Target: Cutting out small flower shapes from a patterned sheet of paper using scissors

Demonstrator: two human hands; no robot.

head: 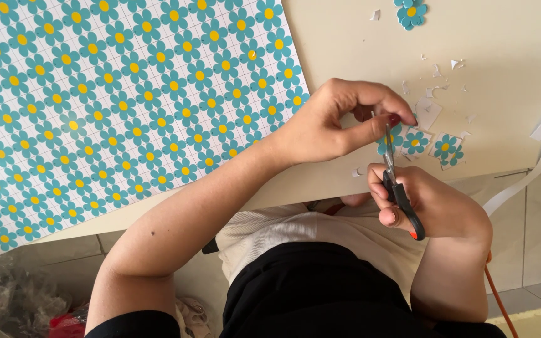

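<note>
Scissors (397, 188), black-handled with thin metal blades, gripped in right hand (430, 206), fingers closed through the loops, blades pointing to twelve o'clock. Left hand (339, 122) pinching small teal paper flower cutout (394, 139) between thumb and fingertips, steadying it against the blades. Cut flower squares (433, 147) at three o'clock on cream counter (508, 56); large flower-printed sheet (114, 106) at nine o'clock.

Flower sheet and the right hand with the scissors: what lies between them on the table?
In the head view, the left hand lies between the flower sheet and the right hand, pinching a small flower cutout at the scissors blades. Bare cream table surrounds it.
</note>
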